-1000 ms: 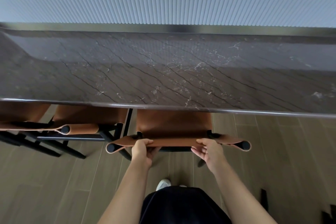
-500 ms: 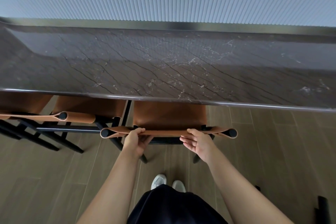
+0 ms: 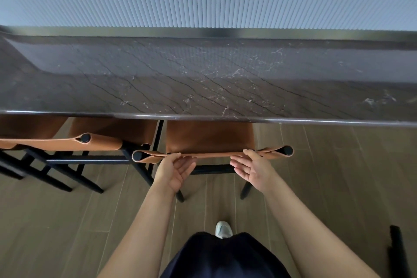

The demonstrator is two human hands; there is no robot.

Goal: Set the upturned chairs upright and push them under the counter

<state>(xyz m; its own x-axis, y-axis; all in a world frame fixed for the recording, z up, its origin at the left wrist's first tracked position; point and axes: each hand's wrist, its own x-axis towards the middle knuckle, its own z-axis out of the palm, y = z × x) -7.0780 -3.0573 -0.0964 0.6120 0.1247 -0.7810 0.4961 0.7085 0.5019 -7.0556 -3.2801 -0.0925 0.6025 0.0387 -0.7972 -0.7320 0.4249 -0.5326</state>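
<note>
A tan-leather chair (image 3: 209,136) on a black frame stands upright, seat tucked under the dark veined marble counter (image 3: 158,88) — just left, a matching chair (image 3: 108,130) stands likewise.

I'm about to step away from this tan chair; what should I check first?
1. Tan leather chair with black frame upright: ok.
2. Its seat under the dark marble counter: ok.
3. Clear of the neighbouring tan chair: cannot tell, frames overlap in view.
4. Left hand and right hand open, fingers not clamped: ok.
5. Black object at the right edge, another chair: cannot tell.
</note>
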